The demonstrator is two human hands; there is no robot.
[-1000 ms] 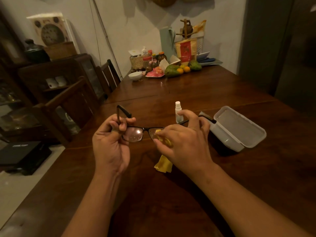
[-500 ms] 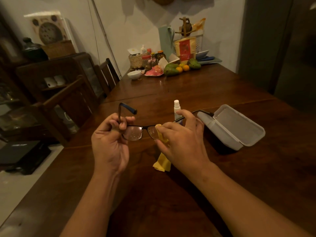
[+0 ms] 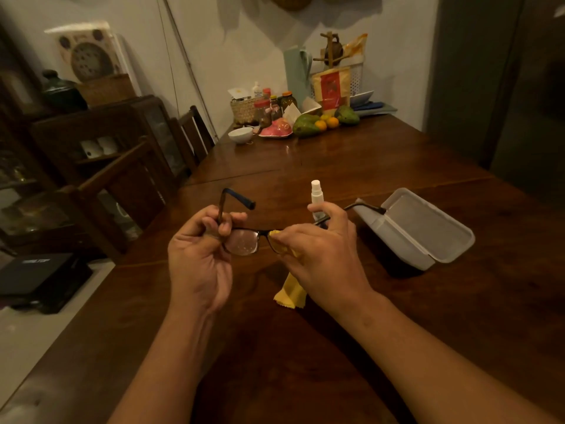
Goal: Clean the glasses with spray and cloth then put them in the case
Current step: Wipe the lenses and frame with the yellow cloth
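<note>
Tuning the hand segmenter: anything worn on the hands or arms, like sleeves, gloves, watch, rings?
Nothing worn shows. The left hand and right hand are bare, with no gloves or rings visible, no watch or band, and no sleeve anywhere up to the frame edge.

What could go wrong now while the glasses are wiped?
The left hand grips the black-framed glasses by one temple only, so pressing the yellow cloth with the right hand might strain the hinge. The small white spray bottle stands close behind that hand and could be knocked over.
</note>
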